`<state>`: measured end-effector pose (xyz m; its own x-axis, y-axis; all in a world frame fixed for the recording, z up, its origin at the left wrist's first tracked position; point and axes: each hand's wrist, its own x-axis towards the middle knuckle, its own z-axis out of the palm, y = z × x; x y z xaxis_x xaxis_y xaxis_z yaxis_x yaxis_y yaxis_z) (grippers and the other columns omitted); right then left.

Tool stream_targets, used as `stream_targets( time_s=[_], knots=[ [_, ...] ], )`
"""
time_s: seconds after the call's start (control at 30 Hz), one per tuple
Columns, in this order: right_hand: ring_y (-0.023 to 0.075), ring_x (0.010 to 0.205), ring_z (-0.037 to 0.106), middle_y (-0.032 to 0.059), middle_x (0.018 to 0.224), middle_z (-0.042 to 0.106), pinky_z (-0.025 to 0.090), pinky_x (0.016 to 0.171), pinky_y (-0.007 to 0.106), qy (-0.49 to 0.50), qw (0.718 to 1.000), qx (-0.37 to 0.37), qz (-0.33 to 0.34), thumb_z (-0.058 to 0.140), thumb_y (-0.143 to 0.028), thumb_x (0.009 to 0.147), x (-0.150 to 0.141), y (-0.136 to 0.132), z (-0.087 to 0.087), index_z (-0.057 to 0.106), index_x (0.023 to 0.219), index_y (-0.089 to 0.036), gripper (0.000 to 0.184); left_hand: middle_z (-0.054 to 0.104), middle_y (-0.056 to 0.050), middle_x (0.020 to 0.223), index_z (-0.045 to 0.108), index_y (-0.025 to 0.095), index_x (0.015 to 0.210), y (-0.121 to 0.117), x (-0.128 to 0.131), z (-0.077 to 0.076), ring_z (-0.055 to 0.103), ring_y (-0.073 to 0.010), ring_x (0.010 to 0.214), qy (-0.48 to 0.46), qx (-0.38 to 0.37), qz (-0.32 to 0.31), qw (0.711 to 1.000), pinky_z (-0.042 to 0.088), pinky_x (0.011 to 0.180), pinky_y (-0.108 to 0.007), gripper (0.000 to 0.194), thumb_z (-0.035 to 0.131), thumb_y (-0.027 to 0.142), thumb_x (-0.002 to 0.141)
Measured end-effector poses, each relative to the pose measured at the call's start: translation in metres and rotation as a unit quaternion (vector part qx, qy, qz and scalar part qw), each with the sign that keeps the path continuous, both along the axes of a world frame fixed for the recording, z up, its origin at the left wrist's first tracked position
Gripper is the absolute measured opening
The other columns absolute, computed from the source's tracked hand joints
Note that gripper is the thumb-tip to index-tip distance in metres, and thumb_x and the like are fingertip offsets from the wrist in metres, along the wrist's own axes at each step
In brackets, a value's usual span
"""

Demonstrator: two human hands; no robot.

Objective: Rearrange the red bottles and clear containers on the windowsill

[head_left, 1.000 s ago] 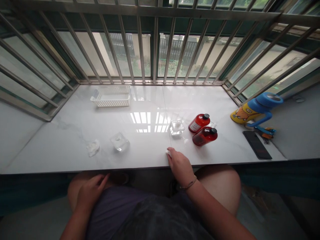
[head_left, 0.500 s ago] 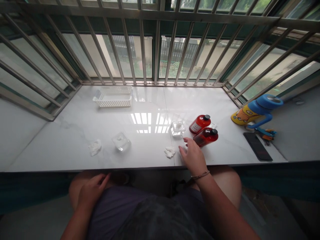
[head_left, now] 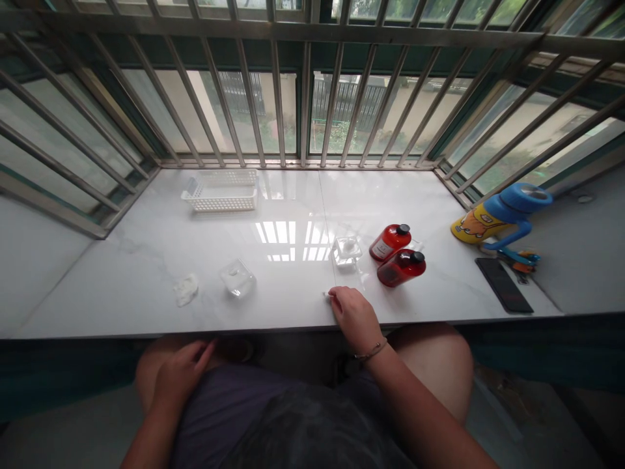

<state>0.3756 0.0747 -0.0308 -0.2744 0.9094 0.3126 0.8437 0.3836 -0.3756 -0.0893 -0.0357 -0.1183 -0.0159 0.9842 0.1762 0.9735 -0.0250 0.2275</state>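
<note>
My right hand [head_left: 354,318] rests on the white marble sill near its front edge, its fingertips over a small white tissue [head_left: 327,294], which is mostly hidden under them. Two clear glass cubes stand nearby, one [head_left: 347,251] above my fingers and one [head_left: 237,278] further left. Another crumpled white tissue [head_left: 186,289] lies left of that cube. My left hand [head_left: 178,374] is below the sill on my thigh, its fingers slightly apart and holding nothing.
Two red bottles [head_left: 401,268] with black caps stand right of my hand. A white plastic basket [head_left: 219,191] sits at the back. A black phone [head_left: 502,284], a yellow cartoon-printed object with blue parts [head_left: 481,225] and keys lie at the right. Metal window bars line the back.
My right hand has moved left and down from beside the bottles onto the tissue, which it now mostly covers. My left hand has stayed on my thigh.
</note>
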Motion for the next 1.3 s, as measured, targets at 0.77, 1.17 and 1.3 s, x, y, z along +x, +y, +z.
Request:
stream_targets(
  time_s=[0.77, 1.17, 1.3],
  knots=[
    [0.0251, 0.1, 0.068, 0.0112, 0.11, 0.077, 0.05, 0.098, 0.038, 0.02, 0.972, 0.19, -0.138, 0.057, -0.023, 0.105, 0.045, 0.042, 0.021, 0.068, 0.115, -0.019, 0.016, 0.082, -0.004, 0.082, 0.077, 0.023, 0.084, -0.001, 0.009, 0.004, 0.077, -0.0233, 0.073, -0.031, -0.03, 0.037, 0.998, 0.049, 0.065, -0.029, 0.05, 0.05, 0.062, 0.101],
    [0.0249, 0.084, 0.067, 0.0095, 0.095, 0.075, 0.043, 0.074, 0.033, -0.033, 0.986, 0.008, -0.163, 0.054, -0.021, 0.102, 0.024, 0.032, -0.01, 0.065, 0.111, -0.018, 0.014, 0.081, -0.005, 0.083, 0.077, 0.023, 0.083, -0.003, 0.009, -0.001, 0.077, -0.0253, 0.076, -0.025, -0.018, 0.035, 0.999, 0.05, 0.068, -0.032, 0.053, 0.048, 0.063, 0.102],
    [0.0264, 0.086, 0.068, 0.0115, 0.094, 0.075, 0.048, 0.077, 0.035, 0.006, 0.996, -0.004, -0.089, 0.05, -0.019, 0.105, -0.011, 0.025, -0.01, 0.065, 0.114, -0.017, 0.018, 0.081, -0.005, 0.083, 0.076, 0.023, 0.084, -0.003, 0.009, -0.002, 0.077, -0.0255, 0.077, -0.025, -0.021, 0.039, 0.999, 0.049, 0.068, -0.032, 0.053, 0.048, 0.063, 0.103]
  ],
)
